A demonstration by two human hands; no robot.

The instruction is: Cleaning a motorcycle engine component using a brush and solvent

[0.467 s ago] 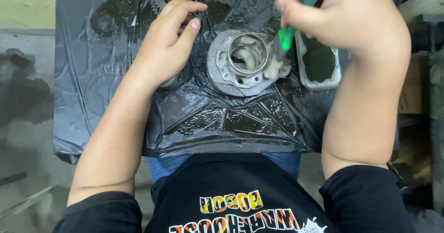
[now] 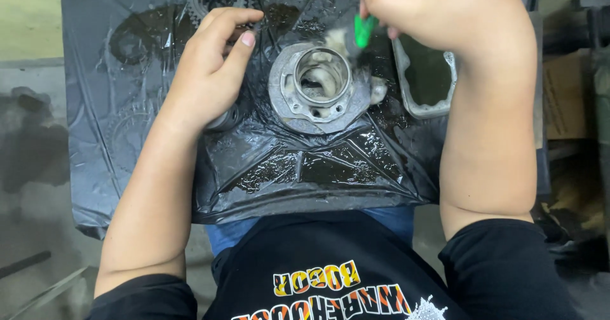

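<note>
Green brush (image 2: pixel 365 29) in right grip (image 2: pixel 438 15), beside cylinder (image 2: pixel 318 85)

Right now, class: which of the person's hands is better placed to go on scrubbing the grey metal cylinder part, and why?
The right hand: it grips the green brush, whose bristles sit at the rim of the grey cylinder part. The left hand rests empty on the black plastic sheet beside it.

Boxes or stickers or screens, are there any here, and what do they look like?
Cardboard box: right edge, behind the right hand, brown, flat-sided, partly hidden.
Shirt print: bottom middle, on the black shirt, orange, yellow and white lettering.
No screens or signs show.
</note>
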